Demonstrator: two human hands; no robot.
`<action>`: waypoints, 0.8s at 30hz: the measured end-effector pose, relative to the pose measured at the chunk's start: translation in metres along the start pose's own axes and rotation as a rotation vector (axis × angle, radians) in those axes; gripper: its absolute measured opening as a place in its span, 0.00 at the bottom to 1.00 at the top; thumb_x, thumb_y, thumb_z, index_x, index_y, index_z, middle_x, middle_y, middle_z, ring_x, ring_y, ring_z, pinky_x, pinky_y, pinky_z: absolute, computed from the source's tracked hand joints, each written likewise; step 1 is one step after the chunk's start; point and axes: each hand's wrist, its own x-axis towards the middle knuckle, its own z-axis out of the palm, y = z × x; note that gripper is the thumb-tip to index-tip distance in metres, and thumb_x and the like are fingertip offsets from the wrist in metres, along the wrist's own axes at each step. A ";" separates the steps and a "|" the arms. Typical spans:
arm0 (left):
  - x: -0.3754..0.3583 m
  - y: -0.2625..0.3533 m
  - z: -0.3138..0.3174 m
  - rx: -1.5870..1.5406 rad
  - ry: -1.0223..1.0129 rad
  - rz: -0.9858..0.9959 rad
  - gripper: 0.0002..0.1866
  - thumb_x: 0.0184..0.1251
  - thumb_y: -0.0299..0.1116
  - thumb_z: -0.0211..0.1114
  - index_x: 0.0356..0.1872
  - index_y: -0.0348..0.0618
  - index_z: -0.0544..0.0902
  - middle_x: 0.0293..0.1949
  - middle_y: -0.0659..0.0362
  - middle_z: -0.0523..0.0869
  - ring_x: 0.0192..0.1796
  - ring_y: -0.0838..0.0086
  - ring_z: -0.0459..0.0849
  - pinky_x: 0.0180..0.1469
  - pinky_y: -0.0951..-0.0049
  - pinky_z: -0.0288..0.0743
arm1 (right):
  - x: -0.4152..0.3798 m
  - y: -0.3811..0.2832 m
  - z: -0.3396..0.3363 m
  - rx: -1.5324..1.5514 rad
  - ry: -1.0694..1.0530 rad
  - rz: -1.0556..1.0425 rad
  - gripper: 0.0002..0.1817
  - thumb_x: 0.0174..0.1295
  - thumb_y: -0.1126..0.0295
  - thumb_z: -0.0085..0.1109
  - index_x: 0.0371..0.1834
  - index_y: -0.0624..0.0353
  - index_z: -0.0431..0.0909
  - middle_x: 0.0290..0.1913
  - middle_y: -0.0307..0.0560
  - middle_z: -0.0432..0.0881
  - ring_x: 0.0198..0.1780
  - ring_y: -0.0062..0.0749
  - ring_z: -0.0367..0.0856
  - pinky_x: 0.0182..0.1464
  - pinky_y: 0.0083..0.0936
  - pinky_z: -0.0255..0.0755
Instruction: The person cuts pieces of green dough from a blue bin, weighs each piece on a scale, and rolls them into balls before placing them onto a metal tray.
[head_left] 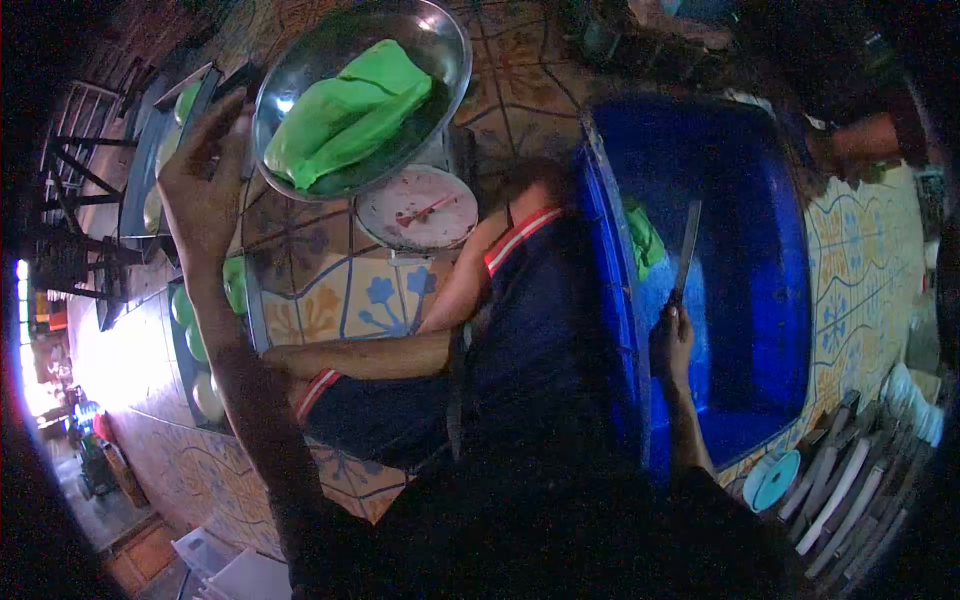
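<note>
My left hand [205, 190] is raised beside the rim of a round metal pan [440, 60], fingers apart and nothing visible in them. In the pan lies a large folded lump of bright green dough [350, 115]. Below the pan is the round white dial [420, 210] of a weighing scale, with a red pointer. My right hand [678, 335] is closed around the handle of a long, straight-bladed knife [689, 245], which points away from me over a deep blue tub [760, 290]. A smaller piece of green dough [643, 240] shows inside the tub, near its left wall.
Trays with green and pale dough balls [205, 395] stand at the left. My bent legs in dark shorts [540, 330] lie between scale and tub. Sticks of wood [840, 480] and a turquoise round container [772, 480] are at the lower right. Another person's arm [865, 140] shows at the upper right.
</note>
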 end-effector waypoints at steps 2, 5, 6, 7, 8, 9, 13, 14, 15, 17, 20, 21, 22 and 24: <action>0.001 -0.001 0.003 -0.028 -0.022 -0.012 0.13 0.62 0.31 0.62 0.47 0.39 0.81 0.42 0.56 0.85 0.45 0.77 0.80 0.50 0.75 0.73 | -0.001 -0.002 -0.002 -0.052 -0.008 -0.020 0.11 0.69 0.59 0.44 0.37 0.54 0.69 0.19 0.28 0.62 0.17 0.11 0.58 0.17 0.13 0.53; 0.003 0.001 0.009 -0.034 -0.059 -0.035 0.14 0.62 0.31 0.62 0.47 0.39 0.81 0.41 0.56 0.85 0.43 0.79 0.80 0.47 0.76 0.73 | -0.003 0.000 -0.006 -0.076 -0.002 0.017 0.11 0.69 0.59 0.44 0.37 0.54 0.69 0.18 0.28 0.61 0.16 0.11 0.58 0.16 0.14 0.54; 0.004 0.002 0.011 -0.013 -0.073 -0.043 0.14 0.62 0.32 0.62 0.47 0.39 0.81 0.41 0.56 0.85 0.42 0.80 0.80 0.45 0.77 0.73 | -0.003 0.000 -0.007 -0.045 0.013 0.070 0.12 0.69 0.58 0.44 0.36 0.54 0.68 0.17 0.28 0.61 0.15 0.12 0.58 0.16 0.14 0.54; 0.006 0.003 0.015 -0.015 -0.073 -0.040 0.14 0.62 0.32 0.62 0.47 0.39 0.81 0.41 0.56 0.85 0.42 0.80 0.80 0.45 0.77 0.73 | -0.002 -0.003 -0.005 -0.043 0.016 0.069 0.12 0.69 0.58 0.44 0.36 0.54 0.68 0.17 0.28 0.61 0.15 0.12 0.58 0.16 0.14 0.54; 0.009 0.002 0.021 -0.007 -0.086 -0.035 0.14 0.62 0.33 0.62 0.47 0.39 0.81 0.40 0.56 0.85 0.41 0.81 0.79 0.44 0.77 0.73 | -0.001 -0.009 -0.002 -0.073 0.020 0.003 0.12 0.69 0.58 0.44 0.35 0.54 0.68 0.17 0.28 0.61 0.14 0.12 0.58 0.15 0.14 0.53; 0.012 0.001 0.026 0.002 -0.098 -0.033 0.15 0.62 0.35 0.62 0.47 0.40 0.81 0.40 0.56 0.85 0.40 0.81 0.79 0.43 0.78 0.73 | 0.000 -0.016 0.000 -0.104 0.024 -0.062 0.12 0.69 0.58 0.43 0.33 0.53 0.67 0.16 0.29 0.61 0.13 0.12 0.58 0.14 0.15 0.53; 0.024 0.014 0.042 0.214 -0.227 -0.012 0.19 0.60 0.42 0.63 0.49 0.44 0.80 0.46 0.53 0.83 0.44 0.68 0.82 0.48 0.68 0.72 | 0.014 -0.059 0.014 -0.258 0.034 -0.372 0.12 0.69 0.57 0.43 0.35 0.53 0.68 0.18 0.30 0.65 0.14 0.13 0.58 0.14 0.15 0.53; 0.025 -0.006 0.054 0.351 -0.219 0.120 0.20 0.59 0.44 0.63 0.49 0.44 0.80 0.47 0.52 0.82 0.46 0.60 0.81 0.50 0.64 0.71 | 0.009 -0.087 0.030 -0.199 -0.001 -0.314 0.13 0.69 0.57 0.43 0.35 0.53 0.69 0.19 0.31 0.66 0.16 0.12 0.61 0.16 0.15 0.55; 0.023 -0.011 0.063 0.354 -0.204 0.122 0.20 0.59 0.44 0.63 0.49 0.44 0.80 0.47 0.52 0.82 0.46 0.60 0.81 0.50 0.64 0.71 | 0.006 -0.109 0.046 -0.139 -0.042 -0.258 0.13 0.69 0.57 0.42 0.35 0.54 0.69 0.20 0.32 0.67 0.17 0.12 0.63 0.18 0.14 0.57; 0.028 -0.013 0.070 0.445 -0.249 0.279 0.17 0.60 0.43 0.61 0.45 0.44 0.80 0.41 0.50 0.83 0.41 0.55 0.81 0.45 0.60 0.72 | 0.010 -0.136 0.084 -0.306 -0.055 -0.434 0.13 0.69 0.58 0.42 0.38 0.56 0.68 0.21 0.33 0.68 0.20 0.15 0.66 0.20 0.16 0.61; 0.041 -0.031 0.074 0.491 -0.242 0.266 0.13 0.62 0.39 0.58 0.41 0.42 0.80 0.33 0.47 0.82 0.36 0.54 0.80 0.37 0.58 0.71 | 0.008 -0.190 0.180 -0.161 -0.354 -0.530 0.12 0.69 0.59 0.43 0.41 0.55 0.68 0.20 0.32 0.68 0.17 0.13 0.64 0.17 0.13 0.60; 0.041 -0.028 0.070 0.497 -0.225 0.270 0.13 0.62 0.39 0.58 0.41 0.42 0.80 0.33 0.47 0.82 0.36 0.54 0.80 0.37 0.58 0.71 | 0.030 -0.179 0.218 -0.259 -0.315 -1.033 0.13 0.62 0.68 0.48 0.46 0.65 0.69 0.33 0.55 0.74 0.35 0.46 0.76 0.37 0.40 0.70; 0.040 -0.023 0.066 0.431 -0.203 0.204 0.12 0.62 0.37 0.57 0.41 0.41 0.79 0.30 0.46 0.81 0.34 0.53 0.80 0.35 0.57 0.71 | 0.031 -0.204 0.260 -0.310 -0.253 -1.037 0.11 0.67 0.60 0.46 0.42 0.57 0.69 0.22 0.36 0.70 0.18 0.17 0.67 0.19 0.18 0.64; 0.045 -0.018 0.066 0.308 -0.106 0.101 0.09 0.62 0.32 0.56 0.39 0.40 0.79 0.29 0.44 0.80 0.33 0.51 0.79 0.32 0.59 0.71 | 0.062 -0.214 0.342 -0.109 -0.493 -0.875 0.11 0.66 0.63 0.46 0.38 0.60 0.69 0.25 0.41 0.74 0.20 0.23 0.72 0.21 0.23 0.67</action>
